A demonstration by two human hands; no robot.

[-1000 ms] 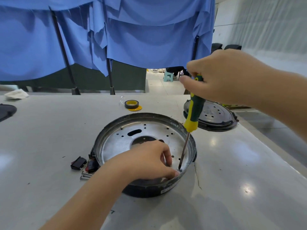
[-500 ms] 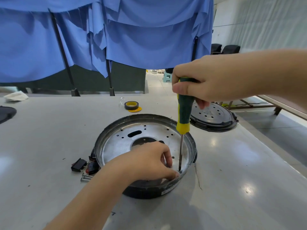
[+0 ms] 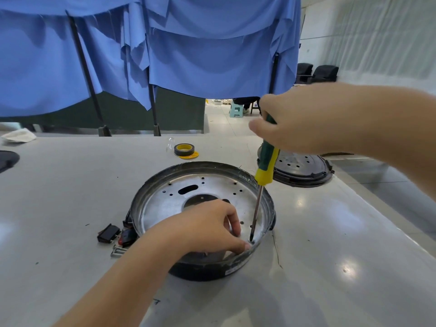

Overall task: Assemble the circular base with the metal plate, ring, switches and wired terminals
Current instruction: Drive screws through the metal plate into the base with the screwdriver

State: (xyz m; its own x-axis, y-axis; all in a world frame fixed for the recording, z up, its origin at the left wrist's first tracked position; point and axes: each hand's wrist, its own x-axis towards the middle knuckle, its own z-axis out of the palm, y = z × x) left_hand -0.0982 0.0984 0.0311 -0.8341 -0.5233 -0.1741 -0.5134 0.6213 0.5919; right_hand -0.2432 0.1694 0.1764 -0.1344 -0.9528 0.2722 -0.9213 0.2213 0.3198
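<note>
The black circular base [image 3: 200, 270] sits mid-table with the silver perforated metal plate [image 3: 165, 204] lying inside it. My right hand [image 3: 304, 119] grips the green and yellow screwdriver [image 3: 265, 166], held nearly upright, its tip down at the plate's near right edge. My left hand [image 3: 207, 227] rests inside the base, fingertips pinching something small beside the tip; the screw itself is hidden. Black switches [image 3: 109, 233] and a few loose screws [image 3: 118, 250] lie left of the base.
A second black round part [image 3: 304, 171] lies at the back right near the table edge. A roll of tape [image 3: 184, 149] stands behind the base. A white cloth [image 3: 18, 135] and a dark disc [image 3: 7, 159] are far left. Blue cloth hangs behind.
My right hand has turned on the screwdriver handle and the shaft has swung slightly, while the tip stays at the same hole. My left hand has barely moved.
</note>
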